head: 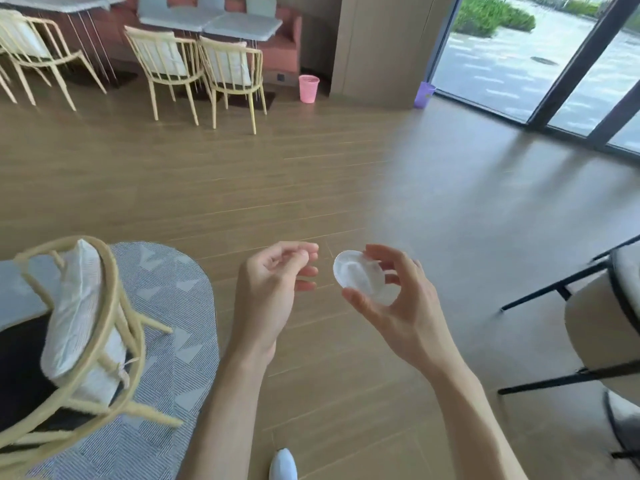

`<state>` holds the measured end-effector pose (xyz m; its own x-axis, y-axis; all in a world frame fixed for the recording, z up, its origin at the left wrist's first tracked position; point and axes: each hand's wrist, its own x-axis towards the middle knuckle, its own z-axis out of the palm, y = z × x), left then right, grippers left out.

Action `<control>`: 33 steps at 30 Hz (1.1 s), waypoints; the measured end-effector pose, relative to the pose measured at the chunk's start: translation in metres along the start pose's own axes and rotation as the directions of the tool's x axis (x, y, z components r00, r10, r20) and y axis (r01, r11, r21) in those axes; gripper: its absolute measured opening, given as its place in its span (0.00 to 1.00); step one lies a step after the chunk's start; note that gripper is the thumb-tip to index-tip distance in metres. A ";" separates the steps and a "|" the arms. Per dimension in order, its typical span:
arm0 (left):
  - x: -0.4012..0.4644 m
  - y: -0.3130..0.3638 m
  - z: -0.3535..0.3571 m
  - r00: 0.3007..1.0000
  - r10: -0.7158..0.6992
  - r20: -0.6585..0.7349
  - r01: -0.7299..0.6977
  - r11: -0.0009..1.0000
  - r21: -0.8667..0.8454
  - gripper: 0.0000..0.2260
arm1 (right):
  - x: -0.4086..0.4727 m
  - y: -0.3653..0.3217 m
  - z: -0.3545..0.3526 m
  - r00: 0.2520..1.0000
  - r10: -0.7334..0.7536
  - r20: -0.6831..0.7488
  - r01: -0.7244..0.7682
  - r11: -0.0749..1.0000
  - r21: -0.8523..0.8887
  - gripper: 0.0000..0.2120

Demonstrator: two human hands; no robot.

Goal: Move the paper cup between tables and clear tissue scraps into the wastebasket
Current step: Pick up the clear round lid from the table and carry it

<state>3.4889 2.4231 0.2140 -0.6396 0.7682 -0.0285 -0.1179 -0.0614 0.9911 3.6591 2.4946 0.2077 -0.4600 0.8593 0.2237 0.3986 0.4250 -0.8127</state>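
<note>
My right hand [401,299] grips a white paper cup [360,277] held sideways over the wooden floor, thumb below and fingers above, its opening facing left. My left hand [273,282] hovers just left of the cup with fingers loosely curled and thumb touching fingertips; whether it pinches a scrap I cannot tell. A pink wastebasket [309,88] stands on the floor far ahead beside a column. A purple wastebasket [424,94] stands at the column's right side near the glass door.
A cream chair with a white cushion [79,327] stands at lower left on a grey patterned rug [180,306]. A dark-framed chair [602,327] is at right. Far ahead are cream chairs [207,74] and grey-topped tables [214,22]. My shoe [283,464] shows below.
</note>
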 end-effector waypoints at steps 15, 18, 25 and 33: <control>0.255 -0.018 0.178 0.994 0.017 0.106 -0.022 0.999 0.041 0.09 | 0.266 0.114 -0.051 0.989 -0.010 -0.148 0.023 0.996 0.089 0.26; 0.315 -0.019 0.231 0.990 0.074 0.123 -0.080 0.996 0.045 0.08 | 0.339 0.145 -0.075 0.993 -0.057 -0.102 0.064 0.996 0.058 0.27; 0.446 0.008 0.337 0.984 0.149 0.100 -0.153 0.988 0.028 0.11 | 0.501 0.184 -0.147 0.992 -0.094 -0.087 0.100 0.993 0.062 0.28; 0.601 -0.011 0.397 0.993 0.103 0.060 -0.104 0.995 0.010 0.11 | 0.658 0.250 -0.146 0.997 -0.058 -0.041 0.059 0.997 0.042 0.28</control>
<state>3.4070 3.1385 0.2374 -0.6017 0.7945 0.0815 -0.0430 -0.1341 0.9900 3.5718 3.2074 0.2305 -0.4494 0.8442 0.2921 0.3365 0.4629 -0.8201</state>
